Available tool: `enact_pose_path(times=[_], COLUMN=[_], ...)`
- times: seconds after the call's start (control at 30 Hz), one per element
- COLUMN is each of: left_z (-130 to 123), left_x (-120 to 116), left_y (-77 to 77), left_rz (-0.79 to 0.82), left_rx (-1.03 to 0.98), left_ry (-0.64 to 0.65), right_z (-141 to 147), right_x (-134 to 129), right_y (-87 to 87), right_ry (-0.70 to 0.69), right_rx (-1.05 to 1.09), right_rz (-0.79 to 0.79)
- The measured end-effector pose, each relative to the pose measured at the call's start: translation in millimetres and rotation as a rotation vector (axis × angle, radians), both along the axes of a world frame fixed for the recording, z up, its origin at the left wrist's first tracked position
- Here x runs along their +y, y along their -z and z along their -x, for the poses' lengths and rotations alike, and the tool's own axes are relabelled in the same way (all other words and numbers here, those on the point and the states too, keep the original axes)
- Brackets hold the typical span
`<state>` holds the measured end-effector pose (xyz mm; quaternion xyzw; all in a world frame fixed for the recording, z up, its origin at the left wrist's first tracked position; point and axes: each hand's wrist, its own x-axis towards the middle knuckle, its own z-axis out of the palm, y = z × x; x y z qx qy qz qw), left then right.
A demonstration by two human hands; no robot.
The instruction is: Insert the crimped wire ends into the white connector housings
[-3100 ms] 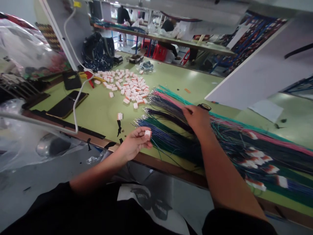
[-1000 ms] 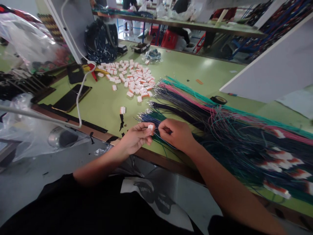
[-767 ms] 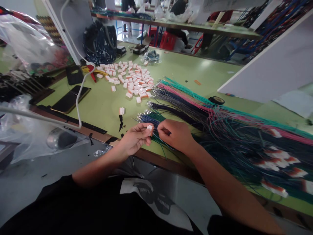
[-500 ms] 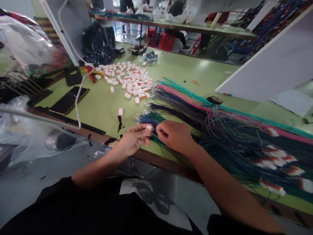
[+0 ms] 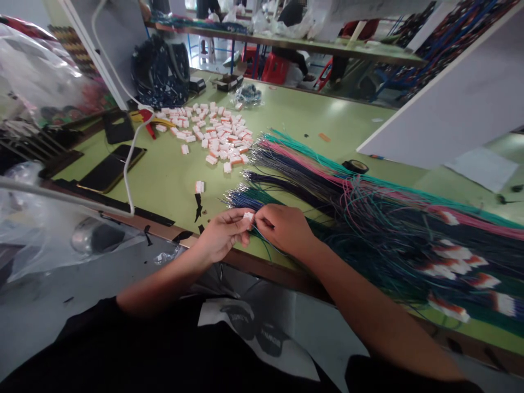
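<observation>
Between thumb and fingers of my left hand (image 5: 224,232) is a small white and orange connector housing (image 5: 248,216). My right hand (image 5: 282,226) is closed in a pinch right beside it, on a thin wire (image 5: 268,240) that hangs below the fingers. The wire's tip is hidden at the housing. Just behind both hands lies a bundle of blue wires (image 5: 243,200) with bare metal terminals at the left ends. A single loose connector (image 5: 199,186) sits left of the bundle, and a heap of similar connectors (image 5: 221,134) lies farther back.
Long green, pink and dark wires (image 5: 311,169) cover the right of the green table (image 5: 286,109). Several wired connectors (image 5: 454,259) rest on them. A phone (image 5: 112,168), red-and-yellow pliers (image 5: 149,121) and a white bent tube (image 5: 130,180) are at left. Black tape (image 5: 355,166) lies behind the wires.
My right hand has moved left, closing the gap to the connector in my left hand. The view has shifted slightly.
</observation>
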<state>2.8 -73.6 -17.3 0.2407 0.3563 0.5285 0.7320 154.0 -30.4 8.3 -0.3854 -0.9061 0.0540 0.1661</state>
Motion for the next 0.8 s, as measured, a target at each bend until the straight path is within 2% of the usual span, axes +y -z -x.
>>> enact_pose_path(times=[0.1, 0.23, 0.27, 0.33, 0.4, 0.43, 0.57, 0.7, 0.8], left_z=[0.0, 1.1, 1.5, 2.2, 2.6, 2.7, 2.0, 0.5, -0.1], left_x=[-0.2, -0.3, -0.2, 0.0, 0.0, 0.0, -0.2, -0.4, -0.6], left_y=[-0.5, 0.5, 0.8, 1.1, 1.0, 0.9, 1.2, 1.6, 1.6], left_rz=[0.013, 0.029, 0.024, 0.015, 0.016, 0.018, 0.023, 0.017, 0.015], left_rx=[-0.002, -0.052, -0.064, -0.079, -0.081, -0.082, -0.086, -0.108, -0.111], left_ry=[-0.024, -0.027, -0.023, -0.019, -0.015, -0.012, -0.003, -0.010, -0.015], right_z=[-0.3, -23.8, -33.6, -53.5, -69.1, -73.8, -71.1, -57.1, -55.5], right_x=[0.4, 28.7, 41.8, 72.3, 103.2, 116.9, 152.2, 163.4, 165.2], right_y=[-8.3, -36.2, -42.8, -51.1, -51.0, -48.0, -27.3, -13.4, -14.5], right_ry=[0.050, -0.140, -0.116, 0.205, 0.499, 0.574, 0.693, 0.744, 0.771], right_rx=[0.008, 0.025, 0.019, 0.032, -0.064, -0.128, -0.324, -0.358, -0.354], right_rz=[0.114, 0.467, 0.489, 0.298, 0.131, 0.109, 0.126, 0.146, 0.151])
